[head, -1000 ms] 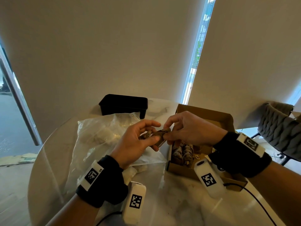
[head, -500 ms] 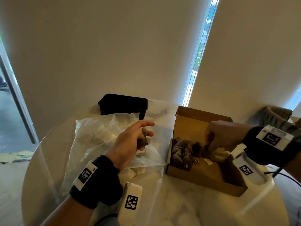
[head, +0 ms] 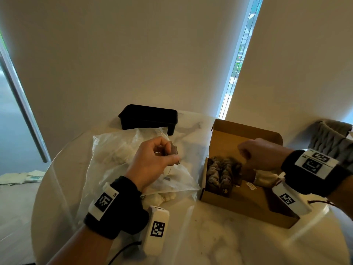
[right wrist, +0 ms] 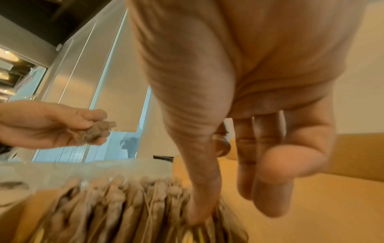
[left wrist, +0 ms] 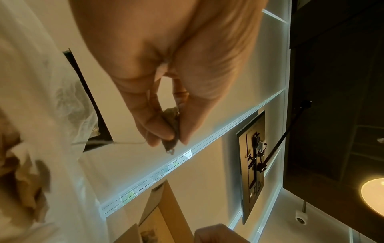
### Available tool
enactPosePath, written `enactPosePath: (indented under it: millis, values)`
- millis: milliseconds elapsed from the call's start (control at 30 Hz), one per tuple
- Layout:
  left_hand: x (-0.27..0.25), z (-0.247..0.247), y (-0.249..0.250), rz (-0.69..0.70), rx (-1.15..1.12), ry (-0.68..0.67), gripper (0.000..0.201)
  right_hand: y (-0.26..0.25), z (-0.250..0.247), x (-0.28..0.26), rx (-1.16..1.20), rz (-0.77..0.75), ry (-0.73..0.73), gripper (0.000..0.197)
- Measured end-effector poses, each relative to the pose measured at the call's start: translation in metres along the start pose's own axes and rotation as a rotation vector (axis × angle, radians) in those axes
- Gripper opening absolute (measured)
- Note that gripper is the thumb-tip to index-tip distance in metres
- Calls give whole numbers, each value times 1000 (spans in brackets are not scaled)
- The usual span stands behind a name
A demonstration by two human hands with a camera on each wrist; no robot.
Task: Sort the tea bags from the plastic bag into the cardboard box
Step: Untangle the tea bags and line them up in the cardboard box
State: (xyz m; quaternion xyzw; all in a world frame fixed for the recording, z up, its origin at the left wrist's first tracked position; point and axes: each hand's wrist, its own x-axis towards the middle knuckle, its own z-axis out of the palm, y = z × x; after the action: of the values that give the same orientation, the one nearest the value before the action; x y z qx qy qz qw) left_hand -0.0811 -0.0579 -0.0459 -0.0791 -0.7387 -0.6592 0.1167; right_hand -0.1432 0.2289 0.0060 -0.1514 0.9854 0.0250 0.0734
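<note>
My left hand [head: 172,155] pinches a brown tea bag [head: 173,151] between thumb and fingers above the clear plastic bag [head: 114,150]; its string hangs down. The pinch shows closely in the left wrist view, left hand [left wrist: 174,136] on tea bag [left wrist: 171,125]. The open cardboard box [head: 238,205] stands to the right with a row of tea bags [head: 221,175] upright at its left end. My right hand [head: 246,161] reaches down into the box. In the right wrist view its thumb [right wrist: 199,213] touches the end of the row [right wrist: 124,205], fingers straight, nothing held.
A black rectangular container [head: 149,117] sits behind the plastic bag on the round marble table [head: 210,236]. White pale tea bags [head: 160,197] lie inside the plastic bag near my left wrist. A grey chair [head: 330,136] stands at the far right.
Both hands met at a tea bag over the plastic bag. My right hand then went right and down into the box. My left hand stayed and keeps pinching a tea bag.
</note>
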Motion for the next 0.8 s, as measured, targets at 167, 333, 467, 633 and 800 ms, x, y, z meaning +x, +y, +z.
enactPosePath:
  millis: [167, 333, 467, 633, 800]
  values:
    - [2, 1, 1, -13, -80, 75, 19, 3, -6, -21, 50, -78, -147, 18]
    - [1, 0, 4, -57, -154, 70, 11, -9, 13, -21, -24, -54, -466, 25]
    - [0, -1, 7, -77, -167, 71, 14, -8, 18, -17, -46, -20, -484, 40]
    - [1, -2, 9, -123, -215, 53, 18, -9, 17, -22, -11, -39, -525, 54]
    - [2, -1, 18, -197, -319, -37, 22, -16, -12, -32, 116, -135, -305, 27]
